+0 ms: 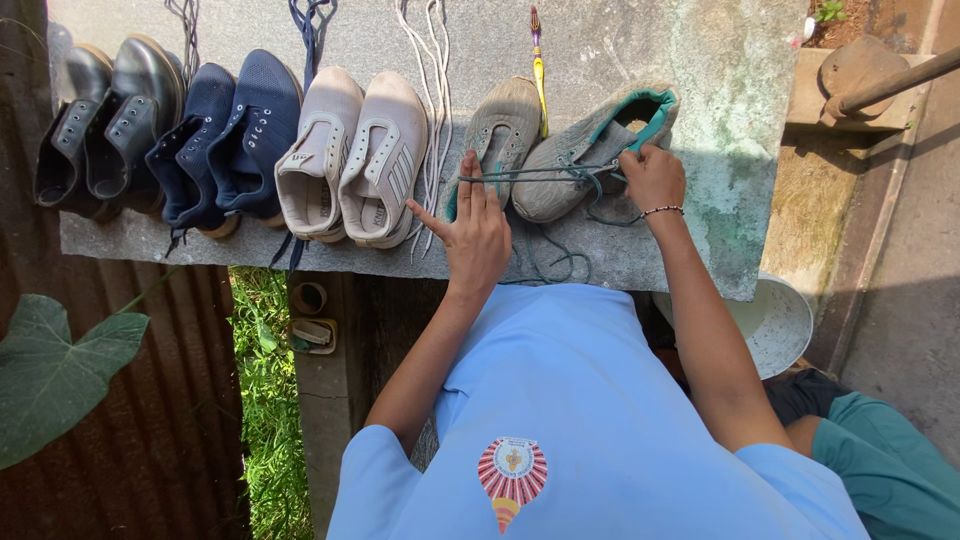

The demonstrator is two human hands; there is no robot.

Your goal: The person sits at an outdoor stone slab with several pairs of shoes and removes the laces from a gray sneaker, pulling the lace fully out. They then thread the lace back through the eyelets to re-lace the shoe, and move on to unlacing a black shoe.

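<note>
A dark shoelace (pixel 540 175) runs taut and almost level between the two hands, its long axis side to side across a grey shoe with teal lining (pixel 590 150). The right hand (pixel 652 177) is closed, pinching the lace end just beside the shoe's opening (the nearer hand to it). The left hand (pixel 478 232) is spread, fingers splayed, the lace stretched across its fingertips. The shoe lies slanted, its opening at the right hand and its toe down toward the left hand, beside its grey mate (pixel 502 130) on the concrete slab (pixel 730 150)

Matt grey cloth shoe (pixel 590 150) on rough concrete slab (pixel 700 80).
</note>
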